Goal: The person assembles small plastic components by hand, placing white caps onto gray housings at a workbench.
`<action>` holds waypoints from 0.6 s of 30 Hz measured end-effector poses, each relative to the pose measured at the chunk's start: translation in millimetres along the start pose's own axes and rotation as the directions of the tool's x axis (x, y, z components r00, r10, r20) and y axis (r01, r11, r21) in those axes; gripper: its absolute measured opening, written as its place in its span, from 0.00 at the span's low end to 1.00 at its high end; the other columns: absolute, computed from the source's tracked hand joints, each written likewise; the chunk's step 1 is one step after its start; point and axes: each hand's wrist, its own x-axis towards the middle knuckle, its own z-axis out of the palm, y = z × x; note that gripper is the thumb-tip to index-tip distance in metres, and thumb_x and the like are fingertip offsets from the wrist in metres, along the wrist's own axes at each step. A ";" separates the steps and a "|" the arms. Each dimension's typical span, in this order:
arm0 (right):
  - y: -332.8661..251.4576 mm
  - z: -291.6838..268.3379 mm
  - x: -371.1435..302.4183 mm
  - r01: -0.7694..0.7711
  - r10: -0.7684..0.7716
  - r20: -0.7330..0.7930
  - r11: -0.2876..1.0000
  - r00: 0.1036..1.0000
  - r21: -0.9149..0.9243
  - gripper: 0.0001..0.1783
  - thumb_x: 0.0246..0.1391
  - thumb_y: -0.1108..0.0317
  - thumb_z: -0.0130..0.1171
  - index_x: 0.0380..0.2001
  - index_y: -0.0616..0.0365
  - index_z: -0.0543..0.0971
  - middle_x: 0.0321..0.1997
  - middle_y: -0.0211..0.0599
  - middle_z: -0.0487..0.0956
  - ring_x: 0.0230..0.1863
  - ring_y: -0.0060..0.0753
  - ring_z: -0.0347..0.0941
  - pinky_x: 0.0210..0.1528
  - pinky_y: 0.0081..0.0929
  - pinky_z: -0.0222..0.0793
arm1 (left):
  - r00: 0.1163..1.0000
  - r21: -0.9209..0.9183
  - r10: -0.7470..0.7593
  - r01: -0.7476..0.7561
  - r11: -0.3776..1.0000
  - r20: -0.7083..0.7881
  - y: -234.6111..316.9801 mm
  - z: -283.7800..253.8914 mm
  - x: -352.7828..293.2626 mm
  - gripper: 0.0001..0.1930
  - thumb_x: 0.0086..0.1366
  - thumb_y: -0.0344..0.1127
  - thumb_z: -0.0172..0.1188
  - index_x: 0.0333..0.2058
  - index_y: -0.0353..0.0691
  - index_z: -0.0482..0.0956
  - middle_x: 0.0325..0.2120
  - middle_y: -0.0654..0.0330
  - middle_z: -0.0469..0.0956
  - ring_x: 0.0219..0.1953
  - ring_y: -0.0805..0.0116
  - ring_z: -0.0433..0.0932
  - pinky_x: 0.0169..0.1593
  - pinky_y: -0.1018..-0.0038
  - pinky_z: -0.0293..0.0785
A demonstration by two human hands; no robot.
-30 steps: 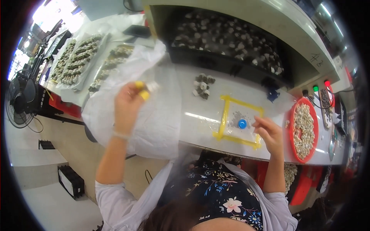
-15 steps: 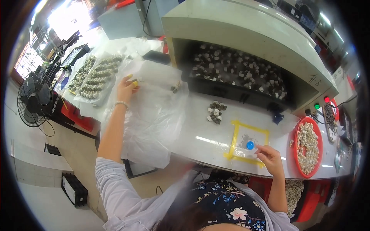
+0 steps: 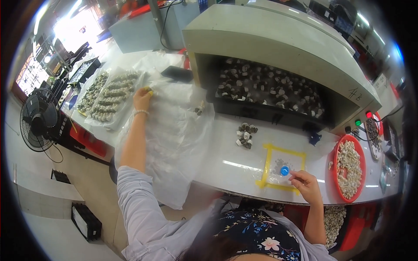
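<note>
My left hand [image 3: 142,100], with yellow covers on its fingertips, reaches to the far left part of a thin white plastic sheet [image 3: 170,143]. Its fingers are drawn together; whatever they pinch is too small to make out. A few small grey-and-white pieces [image 3: 199,109] lie on the sheet's right side. My right hand [image 3: 307,186] is closed in a pinch beside a small round blue cap [image 3: 284,170], and what lies between its fingertips cannot be made out. The cap sits among grey specks inside a yellow tape square [image 3: 282,150] on the white table.
A pale box-shaped machine [image 3: 278,48] holds a black tray [image 3: 261,106] of dark-and-white pieces. A small heap of pieces [image 3: 246,135] lies before it. Rows of pieces [image 3: 113,93] fill the far left. At right stands a red basin [image 3: 360,174] of cream pieces.
The fingers of my left hand have gone from spread to drawn together, near the same spot on the sheet. My right hand stays beside the blue cap. The whole view has shifted slightly.
</note>
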 end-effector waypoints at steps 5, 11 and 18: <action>-1.6 -1.5 -0.4 -0.014 0.014 -0.011 1.000 1.000 -0.022 0.15 0.46 0.77 0.57 0.41 0.62 0.76 0.29 0.36 0.76 0.33 0.26 0.73 0.38 0.20 0.68 | 0.970 0.448 0.222 -0.242 0.861 0.097 28.7 8.2 -12.9 0.12 0.48 0.27 0.59 0.34 0.34 0.75 0.29 0.55 0.78 0.32 0.61 0.77 0.38 0.72 0.72; 1.4 -4.5 -5.8 -0.038 0.039 0.018 0.999 0.999 -0.022 0.16 0.47 0.77 0.56 0.43 0.62 0.76 0.31 0.33 0.75 0.35 0.23 0.70 0.39 0.19 0.66 | 0.851 0.558 0.389 -0.525 0.643 0.352 49.6 3.9 -31.8 0.10 0.47 0.28 0.55 0.31 0.38 0.74 0.27 0.53 0.75 0.35 0.51 0.72 0.42 0.63 0.67; -2.1 -13.6 -16.0 -0.021 0.006 -0.079 0.983 0.997 -0.185 0.14 0.47 0.75 0.57 0.40 0.62 0.77 0.28 0.36 0.77 0.29 0.24 0.71 0.35 0.20 0.66 | 0.747 0.590 0.523 -0.655 0.472 0.412 11.6 8.0 -11.7 0.08 0.49 0.31 0.55 0.31 0.40 0.74 0.28 0.53 0.73 0.36 0.52 0.70 0.41 0.63 0.66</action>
